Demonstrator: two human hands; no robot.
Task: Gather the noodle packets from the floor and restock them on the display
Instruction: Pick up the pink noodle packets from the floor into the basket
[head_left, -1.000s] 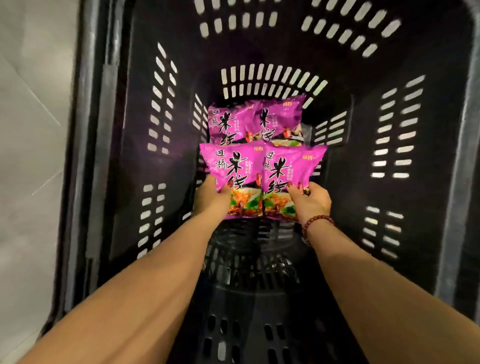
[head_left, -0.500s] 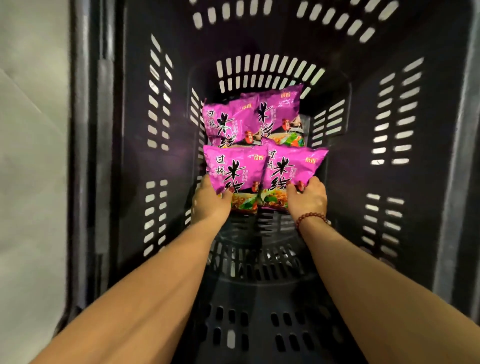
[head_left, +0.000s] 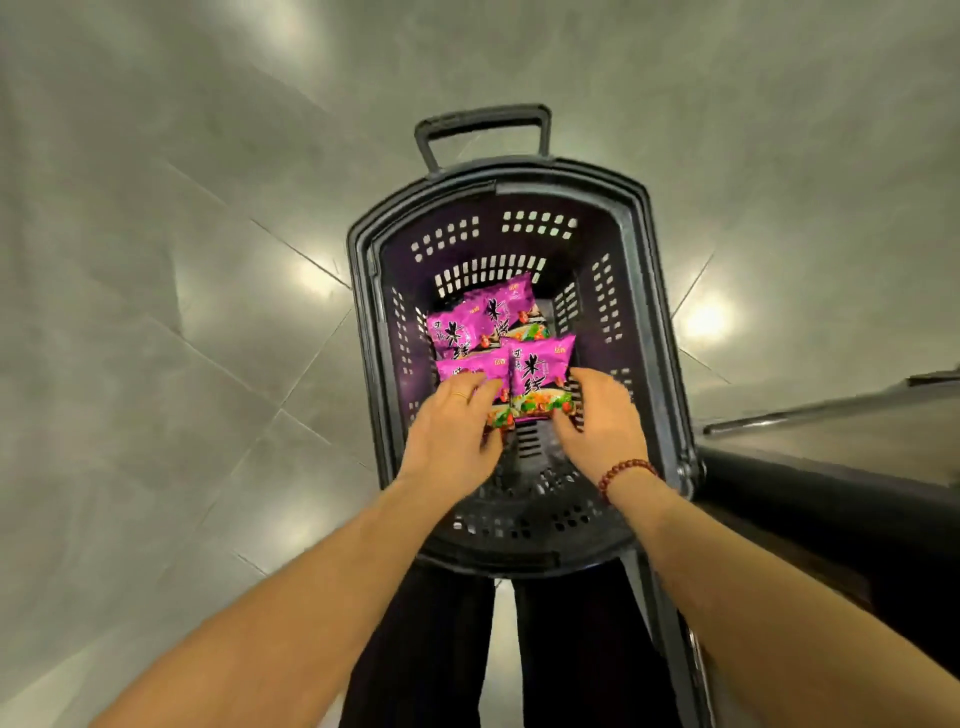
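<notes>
A dark purple shopping basket (head_left: 363, 291) stands on the floor and holds several pink noodle packets. Two packets lie at its far end, one on the left (head_left: 457, 332) and one on the right (head_left: 506, 306). My left hand (head_left: 457, 431) holds the near left packet (head_left: 467, 366), its fingers lying over the packet's lower half. My right hand (head_left: 597, 421) grips the near right packet (head_left: 537, 371) at its lower right corner, thumb under the bottom edge. Both near packets overlap the far pair.
The basket's pull handle (head_left: 483, 122) sticks up at its far end. Grey glossy floor tiles (head_left: 182, 312) surround the basket. A dark, low display edge with a metal rail (head_left: 831, 431) runs along the right. My dark trouser legs (head_left: 426, 649) are below the basket.
The view has pulled far back and up, so the whole basket and floor now show. Both hands still hold the two near packets, with the left fingers now over its packet.
</notes>
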